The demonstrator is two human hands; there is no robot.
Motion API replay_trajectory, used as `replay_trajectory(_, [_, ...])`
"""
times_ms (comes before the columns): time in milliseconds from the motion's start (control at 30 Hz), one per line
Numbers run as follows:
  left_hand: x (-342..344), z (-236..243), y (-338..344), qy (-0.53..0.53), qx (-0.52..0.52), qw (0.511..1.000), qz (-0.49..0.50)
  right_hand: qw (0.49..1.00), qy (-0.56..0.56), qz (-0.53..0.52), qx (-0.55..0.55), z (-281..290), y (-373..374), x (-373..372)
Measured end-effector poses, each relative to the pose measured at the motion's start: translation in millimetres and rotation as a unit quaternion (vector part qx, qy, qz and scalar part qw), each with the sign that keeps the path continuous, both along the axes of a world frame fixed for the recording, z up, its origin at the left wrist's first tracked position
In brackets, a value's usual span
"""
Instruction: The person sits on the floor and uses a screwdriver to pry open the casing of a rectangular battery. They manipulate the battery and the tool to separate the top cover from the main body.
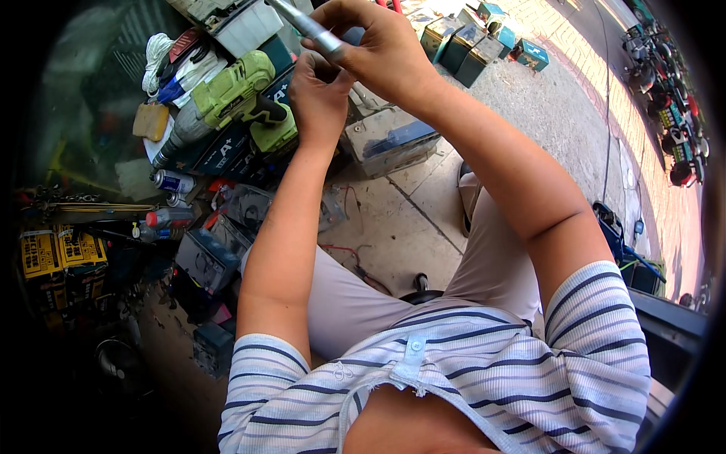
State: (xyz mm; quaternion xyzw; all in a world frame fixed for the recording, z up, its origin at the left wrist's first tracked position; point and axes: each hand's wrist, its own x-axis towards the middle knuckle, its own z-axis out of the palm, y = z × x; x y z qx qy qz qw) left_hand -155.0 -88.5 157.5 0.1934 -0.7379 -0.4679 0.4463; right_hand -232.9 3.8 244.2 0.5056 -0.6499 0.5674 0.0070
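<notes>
At the top of the head view, my right hand is closed around a silver, rod-shaped metal tool. The tool slants up to the left and its far end leaves the picture. Just below and left of it, my left hand has its fingers curled in, thumb and fingertips close together; what they grip, if anything, is hidden. A dusty grey battery stands on the floor beyond my knees, beneath both hands. Left of my left hand, a yellow-green cordless drill lies on a dark box.
White cord and a yellow sponge-like block lie beside the drill. Cans, bottles and old batteries crowd the left side. More batteries stand on the pavement ahead. Parked motorbikes line the right. A red wire trails across the floor.
</notes>
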Motion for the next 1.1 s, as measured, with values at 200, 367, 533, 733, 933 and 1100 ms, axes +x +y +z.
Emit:
replay_trajectory(200, [2,5,2,-0.036,-0.113,0.993,-0.009,0.996,0.078,0.030,-0.032,-8,-4,-4])
replay_trajectory(367, [2,7,7,-0.084,-0.082,0.991,-0.065,0.999,0.044,-0.004,-0.004,-6,-1,-5])
replay_trajectory(533, [3,5,12,-0.072,-0.111,0.988,-0.081,0.998,0.049,-0.038,0.004,-9,-1,-6])
replay_trajectory(733, [6,0,10,-0.189,-0.102,0.970,-0.114,0.997,0.049,-0.049,0.016,-12,1,-13])
replay_trajectory(933, [-1,-21,6,-0.145,-0.069,0.982,-0.097,0.989,0.079,-0.108,0.068,-19,1,-27])
replay_trajectory(1100, [-4,-24,4,-0.153,-0.047,0.982,-0.097,0.979,0.105,-0.088,0.152,-34,5,-35])
